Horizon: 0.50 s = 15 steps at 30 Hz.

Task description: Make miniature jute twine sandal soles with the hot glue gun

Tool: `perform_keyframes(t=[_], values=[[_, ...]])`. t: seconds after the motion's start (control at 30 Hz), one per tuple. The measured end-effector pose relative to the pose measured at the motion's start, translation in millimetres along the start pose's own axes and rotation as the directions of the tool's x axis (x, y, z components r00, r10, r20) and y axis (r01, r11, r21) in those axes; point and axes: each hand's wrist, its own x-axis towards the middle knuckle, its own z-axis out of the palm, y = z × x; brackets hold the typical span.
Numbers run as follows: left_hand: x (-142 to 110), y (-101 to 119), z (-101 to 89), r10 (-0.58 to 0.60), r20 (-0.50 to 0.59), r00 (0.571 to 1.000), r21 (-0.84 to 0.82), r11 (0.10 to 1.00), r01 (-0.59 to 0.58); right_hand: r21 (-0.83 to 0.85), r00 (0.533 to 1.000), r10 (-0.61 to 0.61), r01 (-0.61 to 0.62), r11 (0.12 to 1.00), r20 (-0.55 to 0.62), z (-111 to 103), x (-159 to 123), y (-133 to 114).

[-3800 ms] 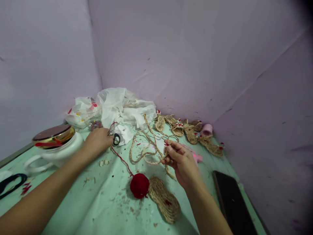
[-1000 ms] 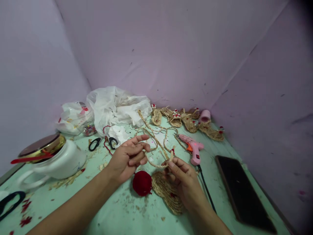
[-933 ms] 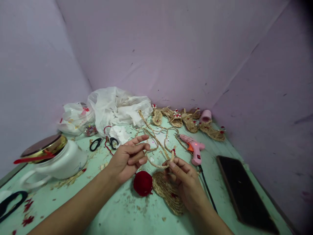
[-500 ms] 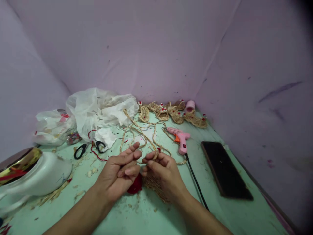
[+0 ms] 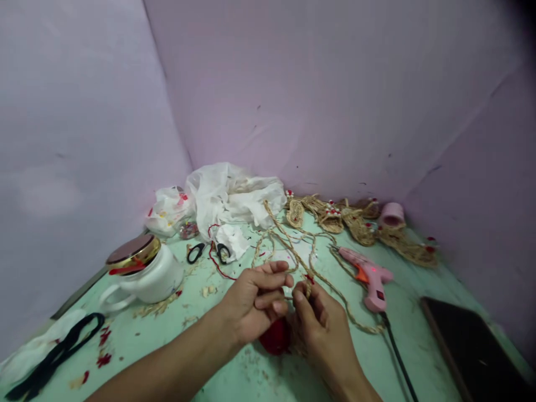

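My right hand (image 5: 324, 321) pinches the end of a braided straw cord (image 5: 309, 289), with a bit of red yarn tied around it. Close by on the left, my left hand (image 5: 255, 304) has its palm turned up and its fingers loosely bent and apart, with nothing visible in them. A ball of red yarn (image 5: 276, 339) lies under the hands, partly covered. Beside it, a coiled straw sole (image 5: 296, 341) is mostly hidden by my right hand. Loops of the same cord (image 5: 288, 243) spread over the table beyond my fingers.
A pink glue gun (image 5: 371, 277) with a black cable lies right, near a dark phone (image 5: 473, 346). Small straw slippers (image 5: 358, 226) line the wall. Black-handled scissors (image 5: 223, 253), a plastic bag (image 5: 232, 195) and a white pot (image 5: 161, 276) stand left, plus black cord (image 5: 62, 352).
My left hand has come from the scissors to beside my right hand; the scissors lie on the table. My right hand has drawn the cord end closer. The view has shifted sideways.
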Motion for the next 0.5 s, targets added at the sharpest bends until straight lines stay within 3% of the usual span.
perform_keyframes(t=[0.03, 0.07, 0.1, 0.13, 0.17, 0.2, 0.23, 0.33, 0.5], values=[[0, 11, -3.4, 0.076, -0.014, 0.997, 0.171, 0.983, -0.073, 0.012, 0.999, 0.029, -0.029, 1.0, -0.013, -1, 0, 1], [-1, 23, -8.0, 0.185, -0.04, 0.982, 0.407, 0.9, -0.153, 0.02, 0.997, 0.068, -0.068, 0.998, -0.029, -2, 1, 1], [0, 35, -14.1, 0.339, -0.086, 0.937, 0.686, 0.702, -0.191, 0.025, 0.993, 0.105, -0.104, 0.994, -0.043, -5, 3, 1], [1, 47, -21.7, 0.516, -0.099, 0.851, 0.911, 0.391, -0.131, 0.038, 0.989, 0.137, -0.135, 0.99, -0.05, -8, 5, -1], [3, 58, -30.5, 0.633, -0.093, 0.769, 0.995, 0.039, 0.088, 0.064, 0.985, 0.166, -0.163, 0.985, -0.043, -11, 8, -3], [5, 67, -40.2, 0.679, -0.114, 0.725, 0.904, -0.231, 0.359, 0.114, 0.981, 0.191, -0.188, 0.976, -0.022, -14, 11, -5], [8, 74, -50.2, 0.695, -0.152, 0.702, 0.847, -0.275, 0.456, 0.187, 0.977, 0.212, -0.21, 0.959, 0.01, -17, 13, -8], [18, 83, -75.8, 0.651, -0.22, 0.727, 0.785, -0.325, 0.528, 0.329, 0.967, 0.237, -0.254, 0.91, 0.091, -25, 20, -18], [25, 78, -91.0, 0.636, -0.234, 0.736, 0.737, -0.377, 0.56, 0.3, 0.966, 0.247, -0.257, 0.919, 0.07, -31, 23, -22]])
